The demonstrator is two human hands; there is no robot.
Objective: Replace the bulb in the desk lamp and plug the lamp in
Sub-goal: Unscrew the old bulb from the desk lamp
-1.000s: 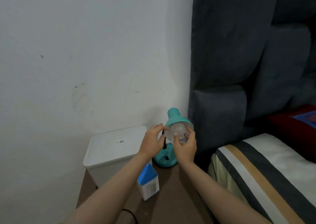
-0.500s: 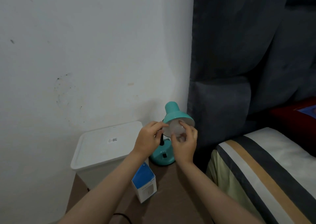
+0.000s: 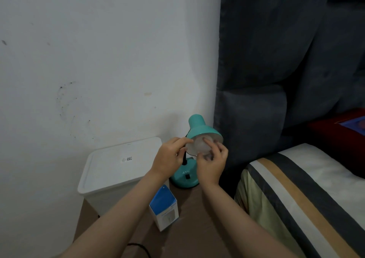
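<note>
A brown desk [image 3: 197,228] stands in a corner between a white wall and a grey padded headboard. The right hand [image 3: 212,162] has its fingers closed around the frosted bulb [image 3: 200,145], which sits in the mouth of the teal lamp shade [image 3: 203,130]. The left hand [image 3: 169,158] pinches the shade's rim at its left edge. The lamp's round base [image 3: 184,179] rests on the desk below, a blue-and-white box [image 3: 164,208] just in front, a white lidded bin [image 3: 118,169] to the left.
</note>
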